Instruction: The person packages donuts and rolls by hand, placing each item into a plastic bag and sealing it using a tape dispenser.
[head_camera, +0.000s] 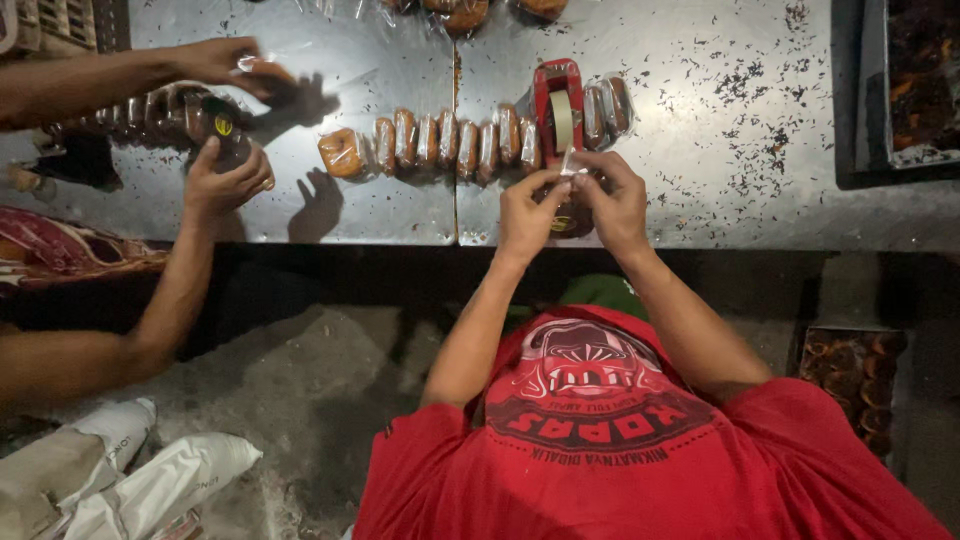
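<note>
The red shirt (640, 450) fills the foreground. On the metal table (720, 150), a row of wrapped cakes (440, 142) passes the red tape dispenser (558, 105). Left hand (527, 212) and right hand (612, 205) pinch tape over a mostly hidden packet (572, 215). A co-worker's hands (225, 180) work nearby.

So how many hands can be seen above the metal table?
4. The person's left hand and right hand meet below the red tape dispenser. A co-worker's two hands are at the left: one upper, one lower.

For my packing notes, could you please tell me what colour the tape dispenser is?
Red; the tape dispenser shows best in the head view.
</note>
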